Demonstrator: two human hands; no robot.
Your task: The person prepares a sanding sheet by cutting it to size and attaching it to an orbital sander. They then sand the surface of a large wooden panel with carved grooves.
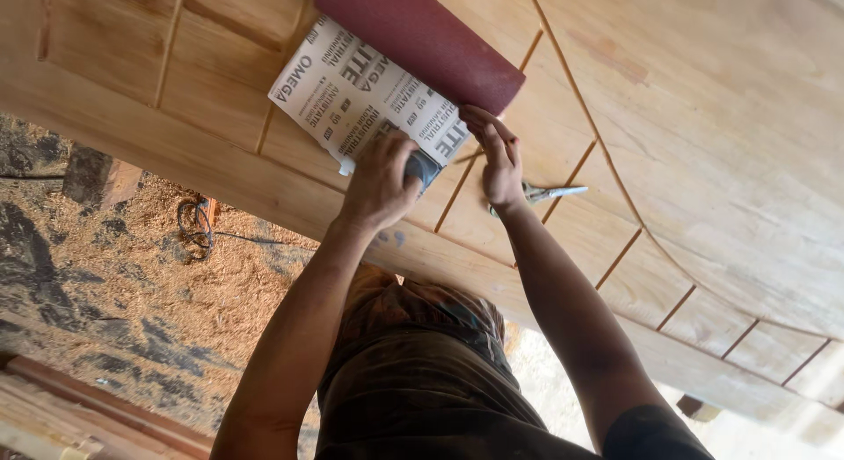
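Lying on the grooved wooden panel (703, 144): one sandpaper roll (422, 38), maroon grit out, printed backing unrolled toward the person; long axis runs up-left to down-right. Left hand (380, 181) clenched over the sheet's (352, 91) near edge and a dark object, possibly a tool. Right hand (499, 166) pinches the sheet's corner, scissors (549, 193) just beside it.

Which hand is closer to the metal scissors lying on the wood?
Right. The right hand lies right beside the scissors, wrist over them. The left hand presses the sandpaper sheet farther off.
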